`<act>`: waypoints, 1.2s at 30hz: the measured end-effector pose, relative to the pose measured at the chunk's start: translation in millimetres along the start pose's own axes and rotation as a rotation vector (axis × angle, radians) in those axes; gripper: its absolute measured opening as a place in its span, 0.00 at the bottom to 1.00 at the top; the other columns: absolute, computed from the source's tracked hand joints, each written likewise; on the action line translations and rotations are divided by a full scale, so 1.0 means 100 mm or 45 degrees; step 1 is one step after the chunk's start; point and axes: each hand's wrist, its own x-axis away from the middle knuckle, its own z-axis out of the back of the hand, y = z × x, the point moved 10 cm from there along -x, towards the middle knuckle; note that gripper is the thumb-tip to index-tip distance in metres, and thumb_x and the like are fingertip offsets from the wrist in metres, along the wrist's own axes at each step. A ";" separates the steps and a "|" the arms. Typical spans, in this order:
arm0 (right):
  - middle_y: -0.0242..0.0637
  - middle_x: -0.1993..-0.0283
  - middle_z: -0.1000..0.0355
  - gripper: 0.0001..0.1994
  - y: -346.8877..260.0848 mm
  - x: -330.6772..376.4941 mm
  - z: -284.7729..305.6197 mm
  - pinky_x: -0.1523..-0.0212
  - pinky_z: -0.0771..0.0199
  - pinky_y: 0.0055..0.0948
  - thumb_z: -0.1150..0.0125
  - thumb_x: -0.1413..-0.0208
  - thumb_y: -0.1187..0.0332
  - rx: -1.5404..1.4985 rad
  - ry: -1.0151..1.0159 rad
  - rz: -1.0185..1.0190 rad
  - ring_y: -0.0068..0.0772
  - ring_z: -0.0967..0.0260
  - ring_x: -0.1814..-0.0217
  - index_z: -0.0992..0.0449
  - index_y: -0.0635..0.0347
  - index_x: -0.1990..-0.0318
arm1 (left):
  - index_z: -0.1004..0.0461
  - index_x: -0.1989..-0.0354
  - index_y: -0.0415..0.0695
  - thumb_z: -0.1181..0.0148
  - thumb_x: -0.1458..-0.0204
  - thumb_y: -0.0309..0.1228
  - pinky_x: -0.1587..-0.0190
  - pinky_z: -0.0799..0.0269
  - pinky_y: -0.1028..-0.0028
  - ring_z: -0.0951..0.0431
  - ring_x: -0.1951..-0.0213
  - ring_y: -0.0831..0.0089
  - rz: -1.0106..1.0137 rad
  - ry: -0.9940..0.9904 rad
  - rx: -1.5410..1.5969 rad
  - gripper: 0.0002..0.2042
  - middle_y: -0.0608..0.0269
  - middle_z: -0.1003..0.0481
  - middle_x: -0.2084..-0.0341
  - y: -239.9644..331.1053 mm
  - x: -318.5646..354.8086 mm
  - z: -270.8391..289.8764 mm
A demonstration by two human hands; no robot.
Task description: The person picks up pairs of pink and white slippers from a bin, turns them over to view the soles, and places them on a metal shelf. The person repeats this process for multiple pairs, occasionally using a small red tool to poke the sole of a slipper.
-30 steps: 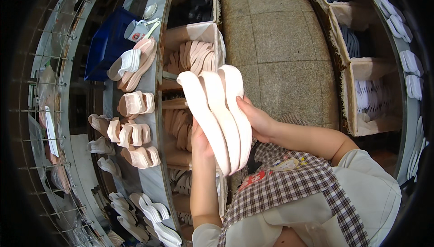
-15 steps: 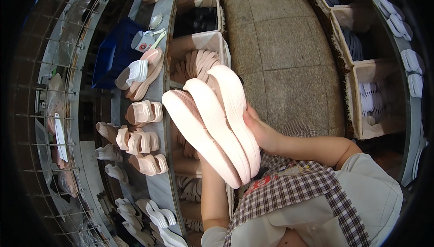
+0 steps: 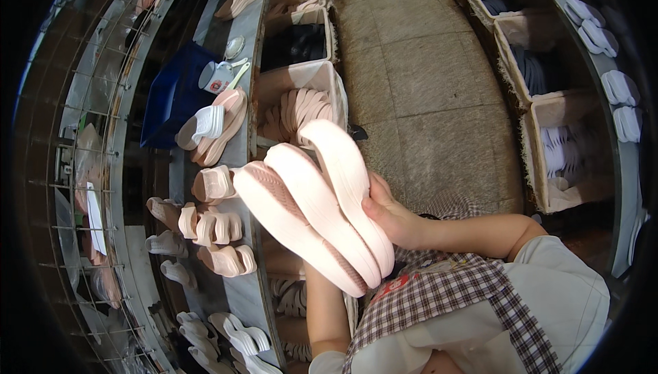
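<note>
Three pink shoe soles (image 3: pixel 315 209) are held in a stack above the near edge of the desk (image 3: pixel 240 292). They are gripped from the right by the right hand (image 3: pixel 394 216). The left hand is hidden behind the soles, so its grip cannot be told. A box of more soles (image 3: pixel 301 103) stands just beyond.

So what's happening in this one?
A person in a checked apron holds a stack of three pale pink shoe soles on edge in front of them. The right hand grips the stack from the side; the left hand is hidden behind it. To the left, a workbench carries more pink soles and sandals, with a box of soles beside it.
</note>
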 end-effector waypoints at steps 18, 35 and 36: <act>0.52 0.35 0.54 0.43 -0.12 0.10 -0.03 0.33 0.56 0.38 0.40 0.50 0.63 -0.117 0.002 0.012 0.45 0.56 0.32 0.63 0.67 0.34 | 0.44 0.40 0.38 0.47 0.45 0.33 0.44 0.36 0.62 0.33 0.46 0.61 -0.115 -0.014 -0.063 0.25 0.51 0.37 0.45 0.16 0.13 -0.03; 0.57 0.35 0.59 0.55 0.21 0.05 0.05 0.32 0.62 0.43 0.28 0.63 0.52 0.326 -0.206 -0.004 0.55 0.66 0.30 0.59 0.66 0.34 | 0.40 0.45 0.36 0.44 0.47 0.33 0.45 0.37 0.64 0.33 0.49 0.64 -0.231 -0.008 -0.193 0.23 0.52 0.34 0.50 0.29 0.28 -0.14; 0.57 0.35 0.59 0.55 0.18 0.04 0.04 0.32 0.62 0.43 0.28 0.64 0.52 0.352 -0.215 0.042 0.55 0.65 0.30 0.59 0.66 0.34 | 0.39 0.46 0.35 0.43 0.48 0.33 0.46 0.36 0.65 0.31 0.51 0.64 -0.199 0.014 -0.082 0.23 0.53 0.32 0.51 0.27 0.26 -0.13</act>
